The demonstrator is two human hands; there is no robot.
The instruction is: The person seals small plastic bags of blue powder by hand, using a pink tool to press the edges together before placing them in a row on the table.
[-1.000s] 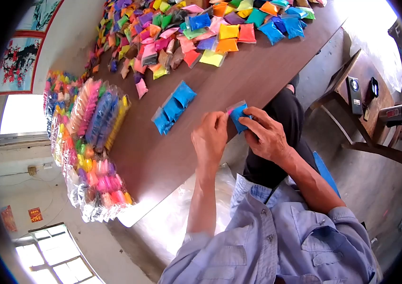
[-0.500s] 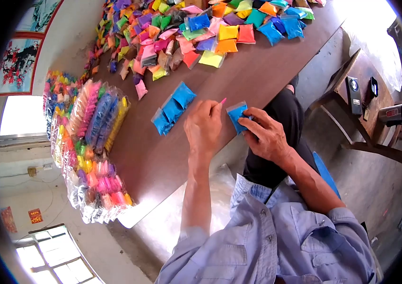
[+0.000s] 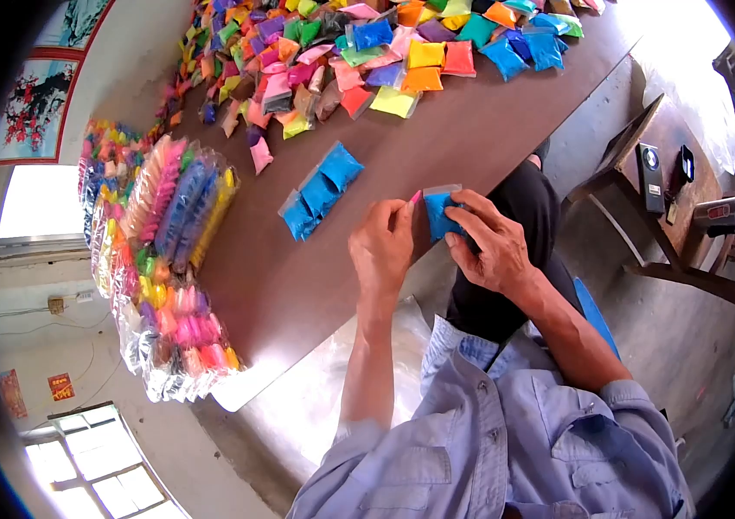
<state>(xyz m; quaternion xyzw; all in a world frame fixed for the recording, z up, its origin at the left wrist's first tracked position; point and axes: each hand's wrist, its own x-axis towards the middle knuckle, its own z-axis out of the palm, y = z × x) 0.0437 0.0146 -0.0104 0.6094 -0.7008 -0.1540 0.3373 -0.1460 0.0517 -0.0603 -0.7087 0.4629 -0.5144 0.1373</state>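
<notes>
My right hand (image 3: 495,245) grips a small clear packet of blue clay-like material (image 3: 442,216) at the table's near edge, thumb below and fingers on its face. My left hand (image 3: 382,244) is closed, with thumb and forefinger pinching a small pink pointed thing (image 3: 417,197). That pink tip sits right at the packet's clear upper left corner; the rest of it is hidden in the fingers. Left of my hands, several blue packets (image 3: 320,192) lie in a slanting row on the brown table (image 3: 298,298).
A large heap of coloured packets (image 3: 367,60) covers the table's far side. Bagged bundles of packets (image 3: 182,208) are stacked along the left edge. To the right stands a wooden stool (image 3: 687,164) bearing a phone (image 3: 651,173) and a dark cup (image 3: 725,215).
My left hand has moved right, bringing the pink tip from a gap away up to the packet's corner. The blue packet is held a little straighter. The view has shifted slightly.
</notes>
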